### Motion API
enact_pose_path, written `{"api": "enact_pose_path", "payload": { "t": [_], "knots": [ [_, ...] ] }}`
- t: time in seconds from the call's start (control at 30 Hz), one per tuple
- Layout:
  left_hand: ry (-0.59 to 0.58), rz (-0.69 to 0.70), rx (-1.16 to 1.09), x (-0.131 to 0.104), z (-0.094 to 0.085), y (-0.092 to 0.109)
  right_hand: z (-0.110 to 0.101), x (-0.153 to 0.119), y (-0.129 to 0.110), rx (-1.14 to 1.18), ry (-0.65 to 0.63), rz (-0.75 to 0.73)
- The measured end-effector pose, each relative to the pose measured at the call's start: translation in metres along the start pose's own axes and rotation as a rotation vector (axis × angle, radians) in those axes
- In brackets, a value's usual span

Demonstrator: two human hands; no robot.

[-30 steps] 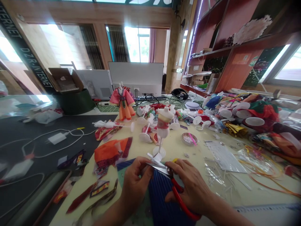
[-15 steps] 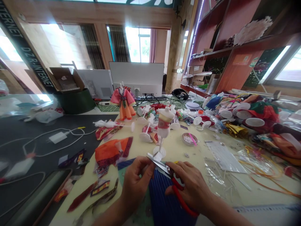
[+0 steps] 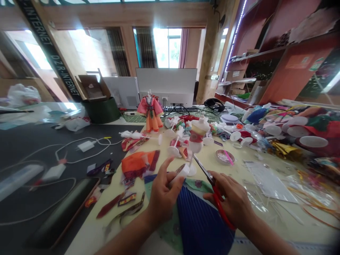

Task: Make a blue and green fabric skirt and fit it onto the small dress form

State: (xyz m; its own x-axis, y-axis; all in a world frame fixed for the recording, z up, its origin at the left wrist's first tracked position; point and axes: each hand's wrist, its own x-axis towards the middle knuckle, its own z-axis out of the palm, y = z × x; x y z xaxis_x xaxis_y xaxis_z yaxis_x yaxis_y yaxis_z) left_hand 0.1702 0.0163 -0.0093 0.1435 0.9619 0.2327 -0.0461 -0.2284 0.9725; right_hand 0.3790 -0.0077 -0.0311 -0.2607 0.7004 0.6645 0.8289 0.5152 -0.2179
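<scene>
Between the thumb and fingers of my left hand (image 3: 164, 191) is a small white roll-like piece (image 3: 183, 171); its exact kind is unclear. My right hand (image 3: 230, 196) grips red-handled scissors (image 3: 218, 198), their blades together and pointing up and left, apart from the white piece. Below both hands lies blue striped cloth (image 3: 199, 219) beside green cloth (image 3: 172, 226). Just beyond the scissor tips stands a small white doll mannequin (image 3: 197, 146) on a round base, wrapped with a red and cream band.
A dressed doll form (image 3: 150, 111) in pink and orange stands at the back. Orange cloth (image 3: 138, 163) and scraps lie left. A small dish (image 3: 224, 157) with a pink stick, plastic bags (image 3: 259, 194) and a heap of cloth (image 3: 305, 131) are on the right.
The scissors have moved right, away from my left hand, and their blades have closed. My left hand has opened out somewhat, showing the white piece. The view has swung left.
</scene>
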Motion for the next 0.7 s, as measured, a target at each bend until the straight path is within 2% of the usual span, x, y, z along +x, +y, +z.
{"api": "enact_pose_path", "payload": {
  "t": [0.23,0.33,0.43,0.53,0.63,0.7],
  "knots": [
    [-0.031,0.064,0.058,0.002,-0.003,-0.002,0.002,-0.003,0.004,-0.028,0.026,-0.058],
    [0.018,0.125,0.135,0.006,-0.004,-0.005,0.002,-0.003,0.005,-0.044,0.030,-0.082],
    [0.132,0.249,0.284,0.012,-0.012,0.000,0.003,-0.003,0.006,-0.047,0.036,-0.120],
    [0.260,0.365,0.510,0.018,-0.035,0.018,0.004,-0.003,0.007,-0.043,0.024,-0.140],
    [0.320,0.345,0.840,0.015,-0.073,0.038,0.003,-0.002,0.007,-0.045,0.013,-0.140],
    [0.330,0.236,1.064,0.008,-0.101,0.044,0.003,-0.001,0.006,-0.041,0.008,-0.145]
  ]
}}
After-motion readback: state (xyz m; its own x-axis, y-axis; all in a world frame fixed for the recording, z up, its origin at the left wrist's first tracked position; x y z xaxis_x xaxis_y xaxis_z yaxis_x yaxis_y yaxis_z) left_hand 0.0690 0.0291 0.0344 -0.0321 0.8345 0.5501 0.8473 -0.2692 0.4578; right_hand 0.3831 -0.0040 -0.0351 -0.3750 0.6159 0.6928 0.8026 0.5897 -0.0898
